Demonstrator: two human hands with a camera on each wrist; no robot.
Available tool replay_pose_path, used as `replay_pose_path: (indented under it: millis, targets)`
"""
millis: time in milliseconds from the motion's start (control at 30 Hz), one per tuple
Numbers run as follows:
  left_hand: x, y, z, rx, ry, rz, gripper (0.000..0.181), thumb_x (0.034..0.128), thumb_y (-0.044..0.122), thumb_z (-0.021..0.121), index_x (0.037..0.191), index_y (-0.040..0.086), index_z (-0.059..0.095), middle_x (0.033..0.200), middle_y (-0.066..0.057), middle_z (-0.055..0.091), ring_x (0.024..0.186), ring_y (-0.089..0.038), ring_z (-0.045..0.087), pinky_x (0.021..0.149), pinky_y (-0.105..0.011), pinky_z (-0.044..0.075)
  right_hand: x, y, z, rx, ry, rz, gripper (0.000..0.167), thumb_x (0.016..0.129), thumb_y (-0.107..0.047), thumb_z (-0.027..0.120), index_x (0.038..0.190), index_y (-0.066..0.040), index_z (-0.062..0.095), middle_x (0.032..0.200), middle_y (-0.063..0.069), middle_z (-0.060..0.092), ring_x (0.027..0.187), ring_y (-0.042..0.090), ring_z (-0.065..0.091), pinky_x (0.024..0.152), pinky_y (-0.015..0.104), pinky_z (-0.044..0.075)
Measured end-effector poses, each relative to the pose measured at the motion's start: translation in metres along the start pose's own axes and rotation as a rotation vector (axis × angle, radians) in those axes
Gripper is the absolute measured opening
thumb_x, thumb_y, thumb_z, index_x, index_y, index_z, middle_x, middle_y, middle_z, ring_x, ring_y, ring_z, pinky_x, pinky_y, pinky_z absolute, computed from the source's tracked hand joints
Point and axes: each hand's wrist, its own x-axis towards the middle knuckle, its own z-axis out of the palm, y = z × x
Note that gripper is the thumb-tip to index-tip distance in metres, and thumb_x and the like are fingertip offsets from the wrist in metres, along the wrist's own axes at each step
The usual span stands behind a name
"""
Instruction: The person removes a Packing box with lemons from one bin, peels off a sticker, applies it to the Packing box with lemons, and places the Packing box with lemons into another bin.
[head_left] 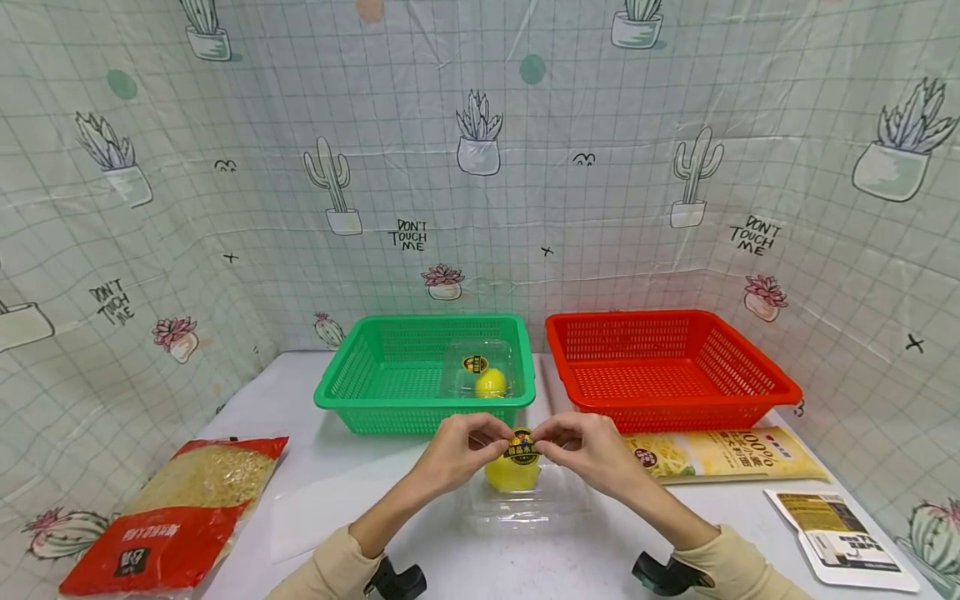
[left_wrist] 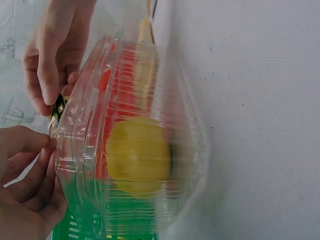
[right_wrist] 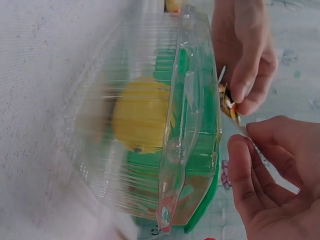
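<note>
Both hands work close together above the middle of the tabletop (head_left: 577,554). The left hand (head_left: 459,454) pinches one side of a round black-and-gold sticker (head_left: 522,447) between thumb and finger, and the right hand (head_left: 588,450) pinches the opposite side in the same way, so the sticker spans the gap between them. Directly below is a clear plastic box (head_left: 555,500) with ribbed sides, standing on the tabletop with a lemon (head_left: 512,475) inside. Whether the sticker touches the top of the box cannot be told.

Toward the back edge of the tabletop stand two baskets side by side, with a narrow gap between them: a green basket (head_left: 390,417) on the left and a red basket (head_left: 675,412) on the right. At the right end of the green basket sits another clear box (head_left: 456,375), with another sticker (head_left: 475,363) on it and another lemon (head_left: 491,383) inside.

A yellow noodle packet (head_left: 720,454) lies just in front of the red basket, reaching toward the right edge of the tabletop. A white pouch (head_left: 840,537) lies toward the near right corner, and a red-and-clear bag (head_left: 180,517) lies along the left edge.
</note>
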Motion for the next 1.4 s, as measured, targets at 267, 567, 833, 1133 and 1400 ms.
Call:
replay_pose_path:
  millis: [267, 567, 833, 1133, 1400]
  targets:
    - [0.001, 0.001, -0.002, -0.022, -0.006, 0.006, 0.012, 0.0912, 0.011, 0.069, 0.1, 0.005, 0.073, 0.091, -0.009, 0.075, 0.079, -0.014, 0.068, 0.07, -0.017, 0.053, 0.001, 0.002, 0.001, 0.016, -0.043, 0.03, 0.01, 0.087, -0.011, 0.073, 0.097, -0.011, 0.074, 0.085, 0.001, 0.073, 0.07, 0.007, 0.066, 0.067, 0.021, 0.057]
    - [-0.002, -0.002, 0.001, 0.1, -0.026, 0.056, 0.012, 0.091, 0.017, 0.07, 0.099, 0.008, 0.073, 0.082, -0.001, 0.072, 0.071, -0.002, 0.058, 0.065, -0.02, 0.051, 0.002, 0.008, 0.001, 0.156, -0.13, 0.084, 0.017, 0.088, -0.015, 0.073, 0.1, -0.003, 0.074, 0.087, 0.013, 0.075, 0.067, 0.016, 0.07, 0.064, 0.034, 0.06]
    - [-0.002, -0.003, 0.001, 0.122, -0.025, 0.036, 0.01, 0.0896, 0.014, 0.07, 0.095, 0.008, 0.075, 0.08, -0.001, 0.073, 0.069, -0.002, 0.058, 0.062, -0.017, 0.046, 0.003, 0.011, 0.002, 0.22, -0.148, 0.123, 0.02, 0.088, -0.012, 0.073, 0.102, 0.002, 0.073, 0.089, 0.018, 0.075, 0.07, 0.027, 0.072, 0.068, 0.039, 0.06]
    - [0.0, -0.002, 0.001, 0.125, -0.035, -0.014, 0.01, 0.0885, 0.013, 0.07, 0.093, 0.008, 0.077, 0.079, 0.0, 0.075, 0.07, -0.004, 0.06, 0.063, -0.018, 0.045, 0.004, 0.011, 0.0, 0.155, -0.168, 0.121, 0.017, 0.087, -0.015, 0.074, 0.099, -0.002, 0.075, 0.087, 0.013, 0.075, 0.067, 0.018, 0.07, 0.066, 0.039, 0.06]
    - [-0.001, -0.002, 0.002, 0.161, -0.052, -0.016, 0.009, 0.0872, 0.009, 0.069, 0.09, 0.007, 0.078, 0.077, 0.0, 0.074, 0.067, -0.003, 0.059, 0.061, -0.017, 0.046, 0.003, 0.013, 0.003, 0.078, -0.193, 0.13, 0.015, 0.088, -0.017, 0.073, 0.098, -0.006, 0.076, 0.084, 0.007, 0.074, 0.066, 0.009, 0.065, 0.065, 0.034, 0.059]
